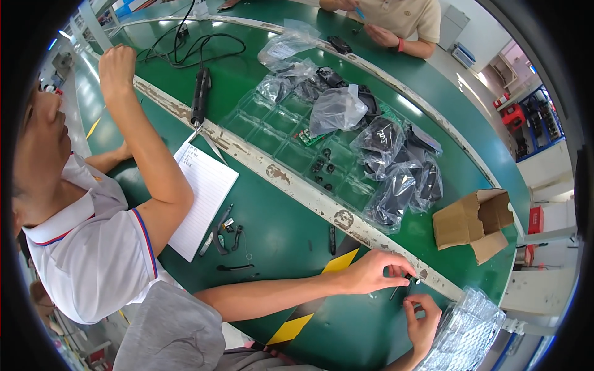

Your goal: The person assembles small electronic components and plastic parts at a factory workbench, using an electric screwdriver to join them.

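Note:
My left hand (371, 273) reaches in from the lower left, its thumb and fingers closed around a small dark part (407, 282) with a white bit at its end. Just below and to the right, my right hand (423, 321) has its thumb and forefinger pinched together near that part. Anything between those fingers is too small to make out. Both hands are over the green table (291, 247), beside the worn white rail (346, 219). Left of them lie a small black piece (332, 240) and several dark curved pieces (220, 238).
A clear compartment tray (291, 157) holds bagged black parts (393, 191) and a green circuit board (307, 137). An open cardboard box (467, 226) and bubble wrap (464, 334) stand right. A co-worker (93, 247) sits left by a notebook (201, 198) and black corded tool (200, 96); another person (396, 25) works opposite.

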A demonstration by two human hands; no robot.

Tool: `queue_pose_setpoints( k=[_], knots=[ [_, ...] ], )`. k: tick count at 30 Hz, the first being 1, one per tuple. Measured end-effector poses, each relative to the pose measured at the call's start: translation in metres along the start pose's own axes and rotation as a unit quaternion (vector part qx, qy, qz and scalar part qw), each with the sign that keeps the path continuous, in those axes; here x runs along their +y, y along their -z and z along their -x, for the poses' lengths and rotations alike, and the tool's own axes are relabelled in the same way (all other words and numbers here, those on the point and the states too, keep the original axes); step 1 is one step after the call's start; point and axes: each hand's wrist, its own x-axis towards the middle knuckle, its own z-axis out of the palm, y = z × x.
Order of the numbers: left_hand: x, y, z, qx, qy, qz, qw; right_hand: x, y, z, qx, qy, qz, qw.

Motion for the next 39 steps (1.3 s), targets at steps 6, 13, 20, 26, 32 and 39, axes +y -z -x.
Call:
queue_pose_setpoints(
  k=[6,13,20,26,32,39],
  knots=[
    [0.001,0.000,-0.002,-0.005,-0.011,0.009,1.000,-0.007,0.001,-0.001,-0.065,0.027,-0.066,0.995],
    [0.000,0.002,0.002,-0.001,-0.021,0.027,0.999,-0.003,-0.006,0.000,-0.089,0.025,-0.127,0.988],
    [-0.003,0.000,0.001,-0.001,-0.016,0.048,0.999,0.004,-0.005,0.004,-0.113,0.003,-0.138,0.984],
    [-0.003,0.004,0.001,-0.018,-0.021,0.016,0.999,0.000,-0.006,0.001,-0.103,0.015,-0.130,0.986],
    [-0.005,0.003,0.001,-0.011,-0.034,0.019,0.999,0.001,-0.010,0.002,-0.078,0.030,-0.150,0.985],
    [-0.008,-0.002,0.001,0.013,-0.058,0.033,0.998,0.005,-0.004,0.003,-0.131,0.035,-0.167,0.977]
  ],
)
